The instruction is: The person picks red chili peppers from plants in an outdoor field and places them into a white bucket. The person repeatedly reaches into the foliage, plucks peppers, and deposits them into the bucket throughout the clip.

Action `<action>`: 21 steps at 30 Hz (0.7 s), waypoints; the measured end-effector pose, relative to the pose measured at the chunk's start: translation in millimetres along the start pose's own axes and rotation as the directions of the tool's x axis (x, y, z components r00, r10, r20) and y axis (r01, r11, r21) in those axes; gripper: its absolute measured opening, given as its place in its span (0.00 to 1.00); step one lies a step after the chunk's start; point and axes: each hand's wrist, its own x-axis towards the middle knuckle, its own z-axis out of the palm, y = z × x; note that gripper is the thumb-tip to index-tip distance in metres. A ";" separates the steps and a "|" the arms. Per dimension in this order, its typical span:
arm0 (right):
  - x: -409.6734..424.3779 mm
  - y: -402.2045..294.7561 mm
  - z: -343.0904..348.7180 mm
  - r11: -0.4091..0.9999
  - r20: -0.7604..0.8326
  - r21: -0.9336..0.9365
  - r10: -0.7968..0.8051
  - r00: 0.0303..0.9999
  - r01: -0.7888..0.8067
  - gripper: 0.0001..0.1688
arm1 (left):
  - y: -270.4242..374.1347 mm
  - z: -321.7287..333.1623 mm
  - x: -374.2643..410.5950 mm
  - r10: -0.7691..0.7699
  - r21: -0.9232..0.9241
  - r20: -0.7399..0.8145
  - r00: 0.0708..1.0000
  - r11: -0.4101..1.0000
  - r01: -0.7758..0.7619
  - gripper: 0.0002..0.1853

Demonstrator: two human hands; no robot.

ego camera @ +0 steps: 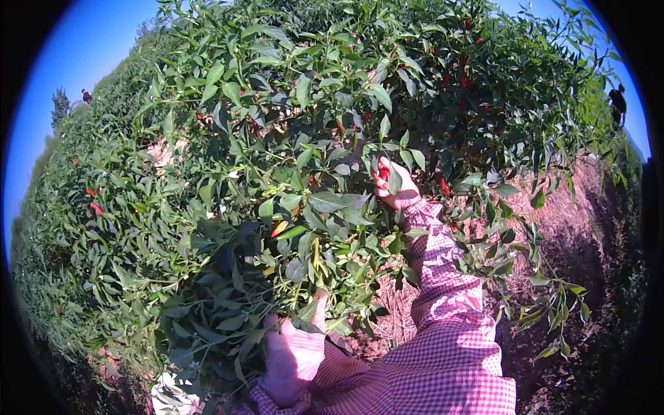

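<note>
My right hand reaches into the chili pepper plants, its fingers curled around a red chili pepper. A leaf covers part of that hand. Lower down, my left hand lies against leafy stems, thumb raised; its other fingertips are hidden by foliage, so I cannot tell whether they grip. Between the hands hang an orange-red chili and a green chili. Another red chili hangs just right of my right hand.
More red chilies show at left and upper right. Reddish soil with dry straw lies to the right, with a drooping branch over it. Something white sits at lower left. Two people, one far left and one right, stand away.
</note>
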 end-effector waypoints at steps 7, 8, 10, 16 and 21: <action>-44.5 -36.0 -5.8 0.719 -0.236 -0.694 -0.264 0.935 0.028 0.05 | -11.9 6.8 -1.9 -0.090 0.443 0.098 0.991 0.896 0.037 0.28; -40.7 -29.7 -4.8 0.480 -0.168 -0.877 -0.346 0.923 0.020 0.07 | -13.1 4.2 -2.4 0.007 0.636 0.140 0.990 0.765 -0.095 0.28; -34.6 -20.2 -13.3 0.035 0.026 -0.998 -0.398 0.917 0.043 0.14 | -37.3 12.3 -1.9 0.147 0.885 0.275 0.950 0.349 -0.310 0.28; -9.3 -2.5 -38.6 -0.243 0.105 -0.969 -0.546 0.831 -0.037 0.13 | -29.6 8.2 -1.0 0.177 0.727 0.184 0.967 0.638 -0.255 0.24; -11.5 -18.1 -55.5 0.977 -0.255 -0.200 0.015 0.967 -0.068 0.18 | -33.1 11.2 3.3 0.265 0.778 0.263 0.928 0.511 -0.366 0.21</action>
